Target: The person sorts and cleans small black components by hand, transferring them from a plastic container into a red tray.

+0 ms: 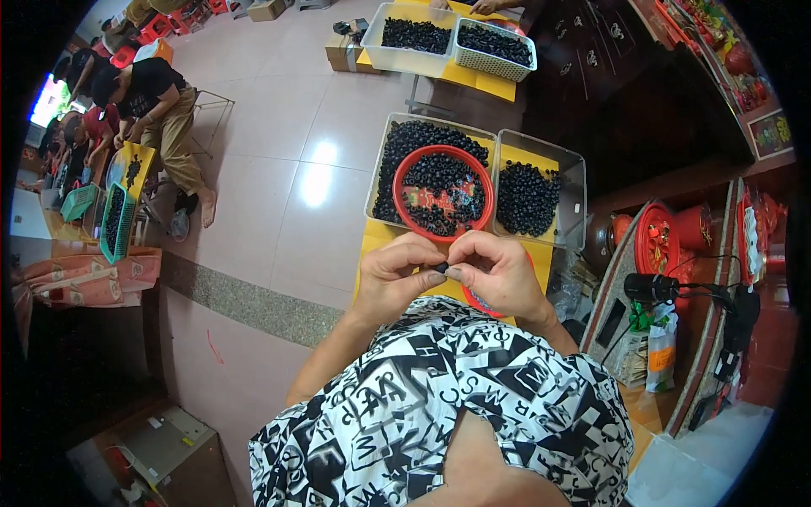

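My left hand (394,272) and my right hand (500,272) meet in front of my chest. Their fingertips pinch a small black rounded piece (441,267), too small and covered to name its kind. Just beyond them, a red round basin (489,196) with a patterned bottom holds many small black pieces. It rests over a clear plastic bin (369,182) filled with similar black pieces (397,152). To its right, a second clear bin (583,207) contains more black pieces (528,198). Another red rim (470,299) shows partly behind my right hand.
The bins stand on a yellow tabletop (369,247). Farther off, a white tub (372,55) and a white basket (498,69) hold black parts near another person's hands (486,7). People work at the left beside a green basket (114,245). Dark cabinets (617,84) line the right.
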Available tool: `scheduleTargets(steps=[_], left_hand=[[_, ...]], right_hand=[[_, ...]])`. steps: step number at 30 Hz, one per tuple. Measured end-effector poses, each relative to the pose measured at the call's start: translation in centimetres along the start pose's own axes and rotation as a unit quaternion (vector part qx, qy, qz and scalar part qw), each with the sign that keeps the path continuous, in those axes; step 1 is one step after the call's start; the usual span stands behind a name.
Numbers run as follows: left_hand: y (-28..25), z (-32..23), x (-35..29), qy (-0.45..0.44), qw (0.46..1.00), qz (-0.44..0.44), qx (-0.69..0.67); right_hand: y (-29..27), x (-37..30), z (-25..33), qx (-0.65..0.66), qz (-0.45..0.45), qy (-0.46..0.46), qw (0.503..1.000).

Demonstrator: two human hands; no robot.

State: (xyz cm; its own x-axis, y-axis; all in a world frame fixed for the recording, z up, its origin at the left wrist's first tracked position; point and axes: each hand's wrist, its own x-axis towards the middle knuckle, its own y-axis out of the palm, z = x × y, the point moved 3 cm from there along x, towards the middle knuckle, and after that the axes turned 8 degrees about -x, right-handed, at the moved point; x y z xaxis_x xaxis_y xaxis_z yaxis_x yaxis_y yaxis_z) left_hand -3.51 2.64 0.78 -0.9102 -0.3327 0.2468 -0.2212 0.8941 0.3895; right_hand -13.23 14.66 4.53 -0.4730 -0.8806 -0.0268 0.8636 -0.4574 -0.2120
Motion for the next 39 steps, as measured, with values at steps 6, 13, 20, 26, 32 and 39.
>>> scheduleTargets(steps=[6, 13, 20, 26, 32, 39], left_hand=[[0.0, 0.3, -0.5, -0.070, 0.996, -0.022, -0.043], [-0.9, 1.6, -0.9, -0.105, 0.992, -0.030, -0.065], [-3.1, 2.3, -2.0, -0.151, 0.927, -0.157, -0.307], [-4.9, 0.5, -3.4, -0.106, 0.917, -0.200, -0.327], [-6.2, -1.0, -4.3, -0.069, 0.922, -0.216, -0.312], [-6.7, -1.5, -4.6, -0.057, 0.926, -0.221, -0.300]], right_hand=[[0.1, 0.5, -1.2, 0.071, 0.037, 0.021, 0.997], [0.6, 2.1, -5.1, 0.176, 0.123, 0.108, 0.971], [0.4, 10.6, -16.3, -0.127, -0.054, 0.091, 0.986], [3.7, 16.6, -23.5, -0.331, -0.044, 0.095, 0.938], [5.6, 18.4, -26.8, -0.461, -0.028, 0.180, 0.869], [5.7, 18.6, -27.0, -0.423, 0.024, 0.245, 0.872]])
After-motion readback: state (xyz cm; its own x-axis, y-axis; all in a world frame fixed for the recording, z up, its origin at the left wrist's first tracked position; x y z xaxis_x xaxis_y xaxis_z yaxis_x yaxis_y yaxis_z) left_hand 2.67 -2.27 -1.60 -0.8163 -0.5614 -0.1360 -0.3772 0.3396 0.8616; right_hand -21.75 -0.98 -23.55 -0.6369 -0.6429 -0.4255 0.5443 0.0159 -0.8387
